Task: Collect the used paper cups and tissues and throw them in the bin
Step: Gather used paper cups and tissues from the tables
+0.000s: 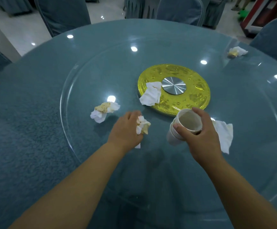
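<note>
Dim, cool indoor light falls from above; ceiling lamps show as round white glare spots on the glassy surface [35,129]. A soft dark patch lies between the forearms. The fingers [134,114] of the left hand [126,128] are slightly blurred. Wide-angle distortion bends the edges, and the far chairs [63,12] look soft

- I read this as a restaurant banquet hall.
- The round desk [26,129] in front of me wears a blue cloth under a glass top, with a big glass turntable [250,129] on a gold hub [192,100] at its middle.
- Chairs [63,12] round it have matching blue fabric covers.
- Behind them I see more skirted tables [139,7] on a glossy pale tiled floor [26,30].
- Ceiling-light reflections [134,49] dot the glass.
</note>
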`<state>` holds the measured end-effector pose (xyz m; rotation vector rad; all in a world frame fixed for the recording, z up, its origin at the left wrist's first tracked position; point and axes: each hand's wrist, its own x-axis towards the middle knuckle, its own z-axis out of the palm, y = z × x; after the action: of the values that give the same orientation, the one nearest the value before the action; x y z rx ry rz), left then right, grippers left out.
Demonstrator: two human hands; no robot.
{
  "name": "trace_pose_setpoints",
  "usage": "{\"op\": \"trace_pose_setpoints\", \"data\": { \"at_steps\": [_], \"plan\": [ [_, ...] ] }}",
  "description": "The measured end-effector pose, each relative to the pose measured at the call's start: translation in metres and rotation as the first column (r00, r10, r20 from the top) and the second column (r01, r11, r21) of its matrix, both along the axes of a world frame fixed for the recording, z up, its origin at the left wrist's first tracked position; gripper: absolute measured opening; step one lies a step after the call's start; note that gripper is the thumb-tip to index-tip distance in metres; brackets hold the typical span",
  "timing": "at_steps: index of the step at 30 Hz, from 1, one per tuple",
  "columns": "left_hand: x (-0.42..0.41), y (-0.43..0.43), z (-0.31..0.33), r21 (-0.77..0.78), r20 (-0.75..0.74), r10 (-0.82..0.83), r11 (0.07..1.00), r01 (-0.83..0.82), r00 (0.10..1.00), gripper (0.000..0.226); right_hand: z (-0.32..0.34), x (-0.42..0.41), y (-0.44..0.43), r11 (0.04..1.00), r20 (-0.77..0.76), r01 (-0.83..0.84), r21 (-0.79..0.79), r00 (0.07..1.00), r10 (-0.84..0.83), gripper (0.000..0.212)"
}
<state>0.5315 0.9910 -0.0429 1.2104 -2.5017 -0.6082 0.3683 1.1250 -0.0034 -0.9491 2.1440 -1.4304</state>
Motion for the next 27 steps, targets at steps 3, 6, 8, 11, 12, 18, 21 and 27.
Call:
{"op": "trace_pose_setpoints", "data": {
  "at_steps": [3, 6, 8, 11, 12, 18, 21, 27],
  "plan": [
    [0.014, -0.032, 0.01, -0.019, 0.003, 0.14, 0.99, -0.139, 0.99, 0.077, -0.001, 0.007, -0.017, 1.0, -0.014, -0.02, -0.002, 1.0, 0.02, 0.062],
    [0.026, -0.061, 0.005, -0.01, 0.166, 0.24, 0.97, -0.241, 0.957, 0.062, -0.003, 0.013, -0.032, 0.999, -0.018, -0.044, -0.012, 0.999, 0.044, 0.062],
    [0.031, -0.074, -0.004, 0.029, 0.282, 0.25, 0.963, -0.269, 0.926, 0.046, -0.004, 0.013, -0.04, 0.998, -0.023, -0.059, -0.014, 0.998, 0.058, 0.06],
    [0.035, -0.087, -0.016, 0.074, 0.345, 0.274, 0.945, -0.318, 0.897, 0.04, -0.006, 0.011, -0.049, 0.997, -0.018, -0.073, -0.009, 0.997, 0.073, 0.059],
    [0.035, -0.09, -0.019, 0.085, 0.354, 0.272, 0.943, -0.321, 0.895, 0.042, -0.007, 0.01, -0.052, 0.997, -0.014, -0.073, -0.009, 0.997, 0.073, 0.059],
    [0.04, -0.098, -0.031, 0.055, 0.254, 0.251, 0.96, -0.273, 0.934, 0.052, -0.014, 0.002, -0.051, 0.999, 0.035, -0.036, -0.012, 0.999, 0.036, 0.062],
    [0.035, -0.091, -0.021, 0.024, 0.174, 0.237, 0.969, -0.244, 0.956, 0.036, -0.013, -0.003, -0.045, 1.0, 0.04, -0.021, -0.012, 0.999, 0.022, 0.059],
    [-0.022, -0.073, 0.009, -0.046, -0.039, 0.135, 0.99, -0.136, 0.99, 0.066, -0.004, -0.022, -0.036, 0.998, 0.045, 0.034, -0.046, 0.998, -0.032, 0.058]
  ]
}}
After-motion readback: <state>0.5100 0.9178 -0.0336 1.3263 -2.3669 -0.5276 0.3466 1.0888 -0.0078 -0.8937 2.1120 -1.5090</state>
